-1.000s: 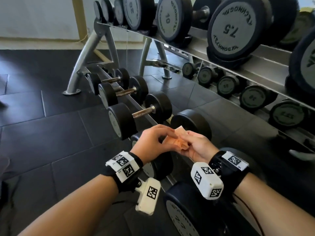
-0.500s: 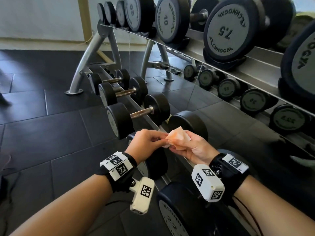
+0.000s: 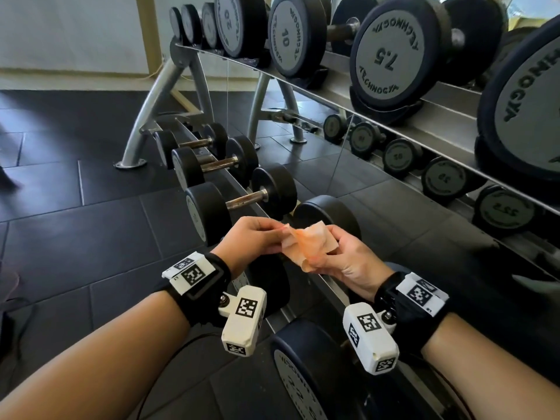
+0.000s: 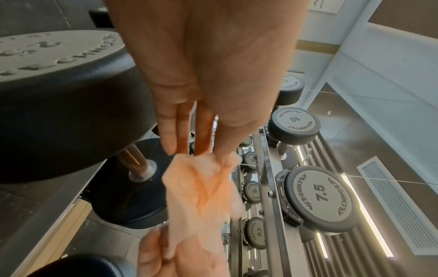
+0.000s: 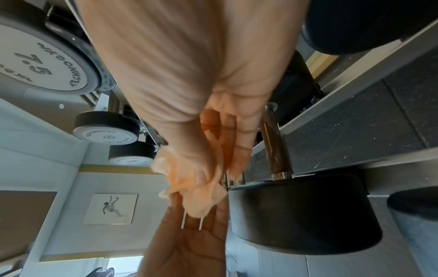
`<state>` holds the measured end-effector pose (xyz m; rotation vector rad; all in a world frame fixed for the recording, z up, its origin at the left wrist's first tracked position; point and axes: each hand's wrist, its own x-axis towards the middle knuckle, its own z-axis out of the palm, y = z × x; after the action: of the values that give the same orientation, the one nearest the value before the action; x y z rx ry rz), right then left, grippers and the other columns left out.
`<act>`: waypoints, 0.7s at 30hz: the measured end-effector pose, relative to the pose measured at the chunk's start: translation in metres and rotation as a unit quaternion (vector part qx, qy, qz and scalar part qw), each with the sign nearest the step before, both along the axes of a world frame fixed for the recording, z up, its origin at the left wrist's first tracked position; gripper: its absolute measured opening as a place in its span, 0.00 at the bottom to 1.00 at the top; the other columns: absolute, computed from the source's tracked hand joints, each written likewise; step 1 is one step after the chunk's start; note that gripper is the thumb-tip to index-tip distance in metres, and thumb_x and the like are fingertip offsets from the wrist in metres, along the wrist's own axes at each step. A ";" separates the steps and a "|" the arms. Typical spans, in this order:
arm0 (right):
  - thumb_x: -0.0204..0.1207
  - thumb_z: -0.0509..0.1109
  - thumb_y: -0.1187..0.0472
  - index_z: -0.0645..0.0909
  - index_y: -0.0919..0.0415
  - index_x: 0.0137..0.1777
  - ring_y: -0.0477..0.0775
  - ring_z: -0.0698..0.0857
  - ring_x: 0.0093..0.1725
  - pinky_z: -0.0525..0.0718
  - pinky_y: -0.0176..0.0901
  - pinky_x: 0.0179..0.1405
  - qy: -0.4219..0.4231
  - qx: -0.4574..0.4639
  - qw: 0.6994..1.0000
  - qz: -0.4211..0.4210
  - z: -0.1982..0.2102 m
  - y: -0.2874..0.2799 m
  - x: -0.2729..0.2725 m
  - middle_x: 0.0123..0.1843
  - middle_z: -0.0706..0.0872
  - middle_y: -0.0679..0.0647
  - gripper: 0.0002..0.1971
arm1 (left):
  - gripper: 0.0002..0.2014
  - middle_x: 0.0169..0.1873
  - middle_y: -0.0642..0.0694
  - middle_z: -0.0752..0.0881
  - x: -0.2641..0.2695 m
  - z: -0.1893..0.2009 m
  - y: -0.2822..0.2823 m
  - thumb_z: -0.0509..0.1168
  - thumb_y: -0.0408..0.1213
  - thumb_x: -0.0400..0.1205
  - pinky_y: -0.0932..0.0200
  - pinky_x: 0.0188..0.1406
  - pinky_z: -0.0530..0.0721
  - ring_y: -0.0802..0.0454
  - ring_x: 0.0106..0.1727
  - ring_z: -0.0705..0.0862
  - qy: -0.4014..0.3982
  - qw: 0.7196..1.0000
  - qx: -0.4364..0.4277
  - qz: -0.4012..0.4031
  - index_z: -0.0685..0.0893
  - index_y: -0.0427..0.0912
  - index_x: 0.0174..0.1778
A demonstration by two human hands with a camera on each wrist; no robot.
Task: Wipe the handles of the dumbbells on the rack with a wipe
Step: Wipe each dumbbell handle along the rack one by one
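Note:
An orange wipe [image 3: 309,245] hangs between both hands above the lower rack rail. My left hand [image 3: 257,237] pinches its left edge, seen in the left wrist view as the wipe [image 4: 203,195] stretched from the fingertips. My right hand [image 3: 342,256] grips the wipe's right side, and the wipe [image 5: 196,187] bunches under its thumb. Black dumbbells with rusty steel handles [image 3: 247,200] sit in a row on the lower rail beyond the hands. A dumbbell head [image 3: 327,216] lies directly behind the wipe.
The upper shelf [image 3: 409,116] carries large dumbbells marked 10 and 7.5 [image 3: 391,56]. A mirror behind the rack reflects more weights [image 3: 445,177]. A big dumbbell [image 3: 303,368] lies below my wrists. Dark tiled floor [image 3: 75,222] spreads to the left.
The wipe has been pulled wider between the hands, from a small bunched wad to a partly spread sheet. Both hands stay above the same dumbbell.

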<state>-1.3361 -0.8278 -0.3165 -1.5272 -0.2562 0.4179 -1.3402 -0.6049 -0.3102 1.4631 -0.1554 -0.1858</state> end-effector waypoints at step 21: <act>0.79 0.72 0.50 0.85 0.57 0.59 0.52 0.91 0.53 0.89 0.40 0.45 -0.064 -0.097 0.992 -0.048 0.002 0.025 -0.004 0.53 0.92 0.56 0.15 | 0.12 0.44 0.42 0.86 0.002 0.009 -0.005 0.72 0.39 0.80 0.62 0.25 0.83 0.52 0.33 0.87 0.039 0.985 0.078 0.148 0.75 0.52 0.53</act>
<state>-1.3401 -0.8030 -0.3144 -1.7524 -0.2460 0.2751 -1.3381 -0.6103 -0.3014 1.6120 0.1437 -0.0120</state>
